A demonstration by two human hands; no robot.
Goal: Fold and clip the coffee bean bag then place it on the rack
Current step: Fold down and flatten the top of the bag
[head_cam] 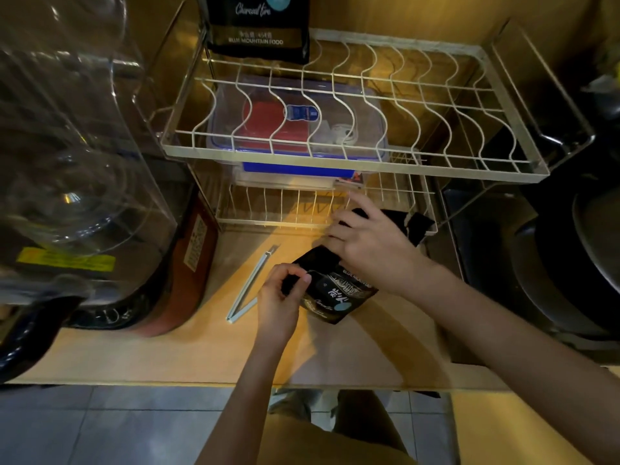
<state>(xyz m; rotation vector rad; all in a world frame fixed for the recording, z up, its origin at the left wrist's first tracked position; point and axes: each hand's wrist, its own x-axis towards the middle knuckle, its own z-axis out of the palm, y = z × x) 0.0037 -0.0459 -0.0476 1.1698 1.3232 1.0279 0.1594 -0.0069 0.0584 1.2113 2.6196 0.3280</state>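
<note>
A black coffee bean bag (330, 297) with white lettering and a blue dot lies on the wooden counter in front of the wire rack (352, 159). My left hand (280, 297) pinches the bag's left edge between thumb and fingers. My right hand (372, 243) lies over the bag's upper part, pressing it down near its open top (417, 223). A pale sealing clip (251, 286), opened into a narrow V, lies on the counter just left of the bag, touched by neither hand.
A second black coffee bag (258, 25) stands on the rack's upper tier at the back left. A clear lidded box (298, 129) sits under that tier. A large clear water jug (67, 146) is on the left, dark cookware (570, 263) on the right.
</note>
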